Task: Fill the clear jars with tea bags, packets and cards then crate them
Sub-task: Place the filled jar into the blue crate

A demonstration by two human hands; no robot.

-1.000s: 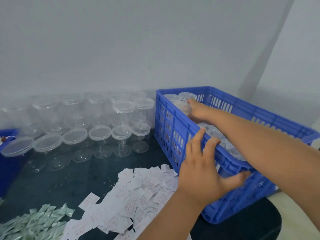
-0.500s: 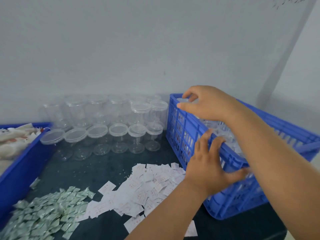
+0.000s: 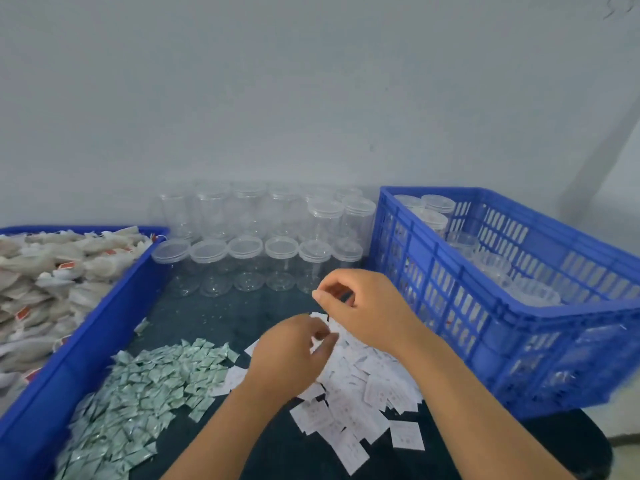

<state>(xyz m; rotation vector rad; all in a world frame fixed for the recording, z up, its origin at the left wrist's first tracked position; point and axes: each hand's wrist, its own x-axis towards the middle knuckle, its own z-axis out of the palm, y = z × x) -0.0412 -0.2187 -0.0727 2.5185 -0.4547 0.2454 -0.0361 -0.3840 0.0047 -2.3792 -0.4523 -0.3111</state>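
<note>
Crate (image 3: pixel 485 341), blue, slatted, right side of dark table (image 3: pixel 214 317): contained crated jars (image 3: pixel 438 206), lidded, upright. Tray (image 3: pixel 104 327), blue, left side: heaped with tea bags (image 3: pixel 52 278). Clear jars (image 3: pixel 246 251), lidded, stood in rows at the wall between both. Green packets (image 3: pixel 145 386): piled beside tray. White cards (image 3: pixel 346 410): heaped beside crate. Left hand (image 3: pixel 287 355) and right hand (image 3: pixel 363 306) hovered over the cards, fingers curled toward thumbs. Motion blur hid whether either held anything.

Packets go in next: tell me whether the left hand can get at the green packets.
Likely yes: the left hand is just beside the green packets, which lie in an open pile with nothing between.
</note>
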